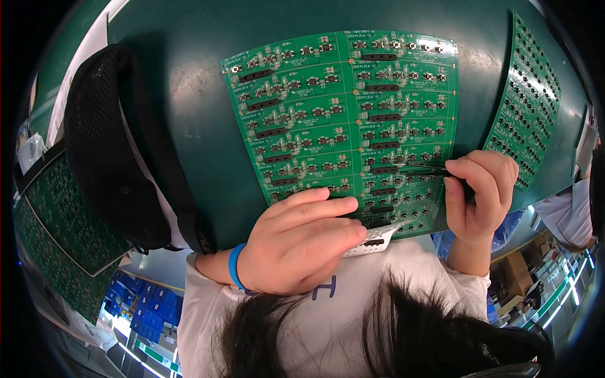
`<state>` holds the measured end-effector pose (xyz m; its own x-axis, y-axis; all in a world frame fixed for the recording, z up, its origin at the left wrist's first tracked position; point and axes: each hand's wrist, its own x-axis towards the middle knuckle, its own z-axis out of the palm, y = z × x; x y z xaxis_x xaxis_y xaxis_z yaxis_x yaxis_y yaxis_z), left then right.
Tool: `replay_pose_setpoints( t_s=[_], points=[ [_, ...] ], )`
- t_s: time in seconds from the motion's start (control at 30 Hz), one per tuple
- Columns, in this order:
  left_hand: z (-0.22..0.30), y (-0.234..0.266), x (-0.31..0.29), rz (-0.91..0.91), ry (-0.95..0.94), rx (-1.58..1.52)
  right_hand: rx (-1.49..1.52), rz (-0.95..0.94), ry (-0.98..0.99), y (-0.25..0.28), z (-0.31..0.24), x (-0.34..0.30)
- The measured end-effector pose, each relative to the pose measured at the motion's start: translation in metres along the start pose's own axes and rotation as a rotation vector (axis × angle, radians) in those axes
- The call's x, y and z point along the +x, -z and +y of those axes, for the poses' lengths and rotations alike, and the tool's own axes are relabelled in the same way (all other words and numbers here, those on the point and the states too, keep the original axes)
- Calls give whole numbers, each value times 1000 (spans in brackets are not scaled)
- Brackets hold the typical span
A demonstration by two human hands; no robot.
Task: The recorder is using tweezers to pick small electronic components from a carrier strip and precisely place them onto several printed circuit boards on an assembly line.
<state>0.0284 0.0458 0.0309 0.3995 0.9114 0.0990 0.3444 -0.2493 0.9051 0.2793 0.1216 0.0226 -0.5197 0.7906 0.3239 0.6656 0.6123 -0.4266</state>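
Observation:
A large green circuit board panel [351, 126], divided into rows with small black switches and long black connectors, lies in front of me. My left hand [302, 236], wearing a blue wristband [236, 267], rests over its lower left part. The index finger presses on a white perforated piece [358, 249] with a black connector on it, at the panel's near edge; the thumb is hidden beneath. My right hand [482, 195] pinches dark tweezers [432, 169] at the panel's right side. Their tips reach left to a black connector [384, 170] in a lower right row.
Another populated green panel [526, 101] lies at the far right. On the left, a black mesh pouch with a strap [104, 145] sits on the dark green table [195, 75]. Further panels [63, 252] are stacked lower left. Blue bins [148, 309] and another person's sleeve [566, 214] appear beyond.

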Motion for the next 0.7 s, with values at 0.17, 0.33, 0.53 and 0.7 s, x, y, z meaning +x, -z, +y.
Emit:
replay_pose_setpoints(
  t_s=[0.17,0.33,0.53,0.7],
  points=[
    [0,-1,-1,4,5,-7,-19,-27,34,-2,-2,2],
    [-1,-2,-2,-4,-1,-2,-40,-50,65,-5,-1,3],
    [-1,-1,-1,-7,0,-1,-27,-80,92,-3,3,7],
    [-1,-1,-2,-1,5,-7,-36,-78,125,-4,4,8]
  ],
)
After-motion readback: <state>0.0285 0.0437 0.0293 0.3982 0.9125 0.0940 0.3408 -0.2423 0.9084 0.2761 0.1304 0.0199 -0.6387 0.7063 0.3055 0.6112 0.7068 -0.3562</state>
